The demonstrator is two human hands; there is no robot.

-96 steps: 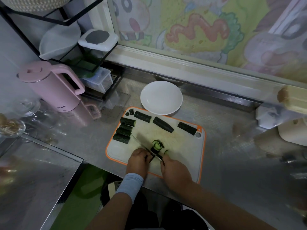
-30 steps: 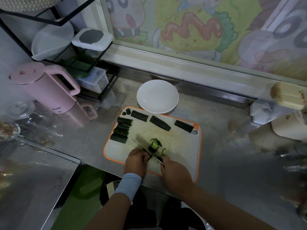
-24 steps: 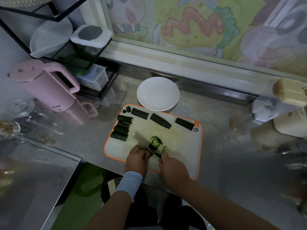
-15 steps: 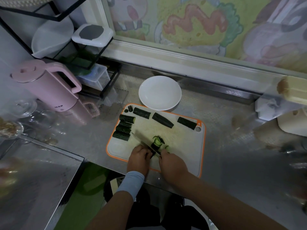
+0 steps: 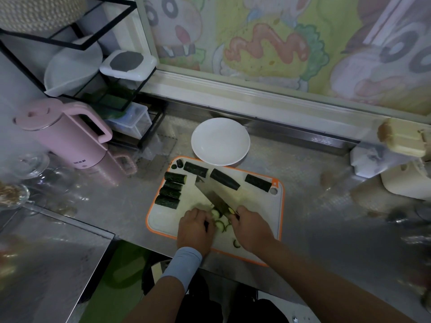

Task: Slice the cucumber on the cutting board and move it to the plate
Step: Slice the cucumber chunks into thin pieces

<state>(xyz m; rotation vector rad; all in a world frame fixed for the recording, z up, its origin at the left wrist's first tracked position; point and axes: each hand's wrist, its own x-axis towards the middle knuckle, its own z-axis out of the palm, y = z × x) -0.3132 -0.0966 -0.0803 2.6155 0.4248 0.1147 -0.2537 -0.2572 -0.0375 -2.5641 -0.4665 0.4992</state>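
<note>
knife gripped by right hand | left hand curled over cucumber piece

A stainless-steel countertop with an embossed pattern spans the middle of the frame. Along its far edge runs a pale window frame. The pane above it, across the top of the frame, carries a cartoon picture in yellow, green and pink. A black wire rack stands at upper left. A 2nd steel surface occupies the lower left. A green floor shows at bottom centre. Lighting is dim and even.
</note>
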